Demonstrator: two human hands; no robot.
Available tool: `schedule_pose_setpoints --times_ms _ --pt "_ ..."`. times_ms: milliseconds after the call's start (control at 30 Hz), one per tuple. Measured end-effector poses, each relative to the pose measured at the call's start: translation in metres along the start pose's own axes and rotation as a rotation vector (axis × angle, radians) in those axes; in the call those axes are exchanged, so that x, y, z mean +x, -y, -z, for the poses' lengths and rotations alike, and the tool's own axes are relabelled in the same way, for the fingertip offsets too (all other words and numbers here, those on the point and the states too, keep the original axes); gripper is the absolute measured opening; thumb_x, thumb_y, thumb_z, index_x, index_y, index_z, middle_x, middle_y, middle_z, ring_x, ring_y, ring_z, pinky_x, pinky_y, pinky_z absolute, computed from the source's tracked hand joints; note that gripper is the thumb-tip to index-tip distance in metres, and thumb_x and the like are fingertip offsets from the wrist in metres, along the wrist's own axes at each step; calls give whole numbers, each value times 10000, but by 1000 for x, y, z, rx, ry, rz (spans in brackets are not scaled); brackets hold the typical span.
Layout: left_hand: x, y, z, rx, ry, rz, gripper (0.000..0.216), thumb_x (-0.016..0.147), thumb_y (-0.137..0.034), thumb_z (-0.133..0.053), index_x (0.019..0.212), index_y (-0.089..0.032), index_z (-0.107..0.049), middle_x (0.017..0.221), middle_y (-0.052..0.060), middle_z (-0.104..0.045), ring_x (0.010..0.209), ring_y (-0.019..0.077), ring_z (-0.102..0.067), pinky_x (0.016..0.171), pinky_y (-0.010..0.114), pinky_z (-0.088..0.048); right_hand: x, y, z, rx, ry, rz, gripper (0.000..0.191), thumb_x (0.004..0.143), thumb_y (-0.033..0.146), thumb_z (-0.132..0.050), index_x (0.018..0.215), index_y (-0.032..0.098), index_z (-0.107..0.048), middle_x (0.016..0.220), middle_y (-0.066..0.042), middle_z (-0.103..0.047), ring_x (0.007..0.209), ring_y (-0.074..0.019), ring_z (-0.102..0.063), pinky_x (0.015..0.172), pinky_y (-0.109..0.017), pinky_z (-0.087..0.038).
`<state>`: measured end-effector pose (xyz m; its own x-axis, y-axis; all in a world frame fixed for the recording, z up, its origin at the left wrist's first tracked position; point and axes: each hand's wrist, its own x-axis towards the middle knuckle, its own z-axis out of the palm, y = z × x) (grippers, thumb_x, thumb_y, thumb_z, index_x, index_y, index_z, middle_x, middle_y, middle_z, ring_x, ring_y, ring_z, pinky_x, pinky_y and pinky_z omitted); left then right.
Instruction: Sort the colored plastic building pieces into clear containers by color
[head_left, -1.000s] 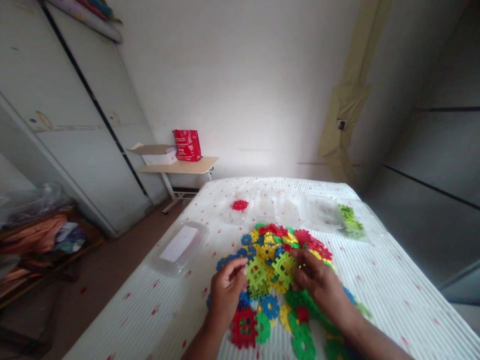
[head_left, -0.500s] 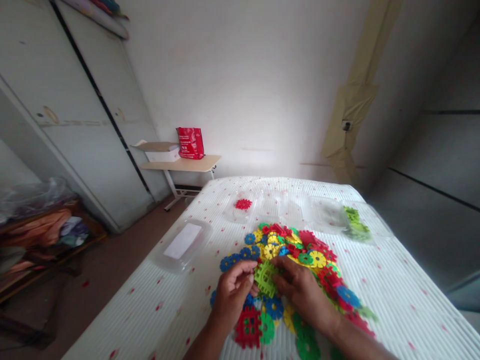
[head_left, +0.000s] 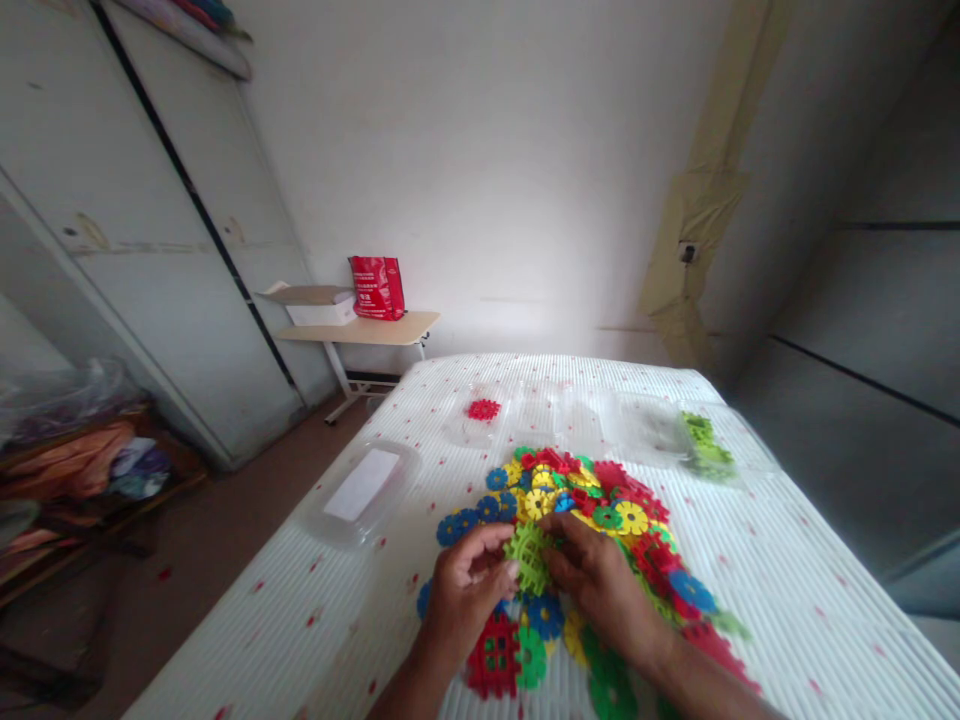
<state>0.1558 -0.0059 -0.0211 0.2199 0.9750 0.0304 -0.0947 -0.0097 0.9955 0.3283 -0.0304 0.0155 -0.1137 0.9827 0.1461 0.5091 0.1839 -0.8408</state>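
Between my two hands is a light green square building piece (head_left: 529, 556) with notched edges and a grid of holes. My left hand (head_left: 471, 580) pinches its left edge between thumb and fingers. From the right, my right hand (head_left: 600, 575) grips the opposite edge, its fingertips partly hidden behind the piece. Below and around them spreads a pile of plastic pieces, with yellow notched discs (head_left: 538, 503), blue discs (head_left: 546, 615) and green discs (head_left: 532, 658). A red square piece (head_left: 493, 655) lies close under my left wrist.
Clear plastic containers (head_left: 581, 420) stand in a row at the back, one with a red piece (head_left: 484, 410), another with light green pieces (head_left: 705, 445). A lid with a white label (head_left: 364, 484) lies left. A side table (head_left: 397, 328) holds a red bag (head_left: 377, 288).
Both hands keep hold of the light green piece, which has turned slightly between them. The left thumb has shifted up along its edge. The whole view has moved a little.
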Motion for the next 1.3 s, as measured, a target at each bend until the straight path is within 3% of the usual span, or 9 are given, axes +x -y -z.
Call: schedule_pose_setpoints --times_ms 133,200,300,400,667,933,1133,1300 --pt "-1 -1 0 -14 -21 10 372 660 -369 -690 956 -150 -633 779 30 -645 562 127 -603 513 244 -527 -1 2 0 -70 -6 34 186 857 229 -436 994 192 -556 812 -14 -630 679 -131 -578 615 -232 -458" --pt "0 -1 1 -15 -49 20 375 653 -372 -696 952 -153 -638 785 31 -653 567 135 -614 519 251 -535 -3 5 2 -168 -14 85 247 852 254 -454 1070 180 -542 943 -58 -637 791 -162 -602 695 -269 -479" --pt "2 0 3 -15 -95 30 384 635 -384 -710 939 -159 -645 797 39 -670 637 171 -640 543 263 -548 -7 10 4 -364 -37 194 500 789 379 -559 1224 146 -474 1197 -137 -559 1034 -249 -548 858 -366 -454" --pt "3 -1 4 -18 -135 28 404 600 -388 -734 922 -159 -654 819 51 -684 744 207 -654 602 268 -556 -10 14 3 -513 -60 233 638 717 431 -630 1267 158 -459 1248 -131 -533 1120 -297 -473 953 -444 -377" --pt "1 -3 2 -39 -135 52 587 573 -397 -751 1078 -169 -559 761 17 -637 662 179 -618 551 259 -536 -11 19 -5 -521 -60 164 497 707 250 -617 1185 191 -496 1111 -75 -577 1012 -241 -482 923 -388 -363" --pt "-5 -14 -13 -92 -236 17 667 555 -398 -760 1137 -210 -493 678 -42 -567 549 115 -554 487 195 -491 -7 14 -7 -513 -78 179 429 724 307 -647 1123 214 -520 1076 -58 -587 973 -236 -490 866 -379 -380" --pt "-6 -14 -16 -109 -196 23 670 556 -429 -753 1131 -207 -492 648 -30 -589 554 134 -558 488 211 -488 -8 9 -10 -576 -104 279 452 741 278 -612 1171 203 -496 1130 -78 -574 999 -248 -476 899 -416 -349" --pt "-6 -10 -15 -107 -165 15 680 560 -452 -750 1136 -206 -485 682 -14 -617 583 143 -578 513 211 -490 -9 12 -6 -585 -53 269 453 717 257 -598 1156 187 -509 1130 -87 -575 1000 -249 -473 919 -426 -334"
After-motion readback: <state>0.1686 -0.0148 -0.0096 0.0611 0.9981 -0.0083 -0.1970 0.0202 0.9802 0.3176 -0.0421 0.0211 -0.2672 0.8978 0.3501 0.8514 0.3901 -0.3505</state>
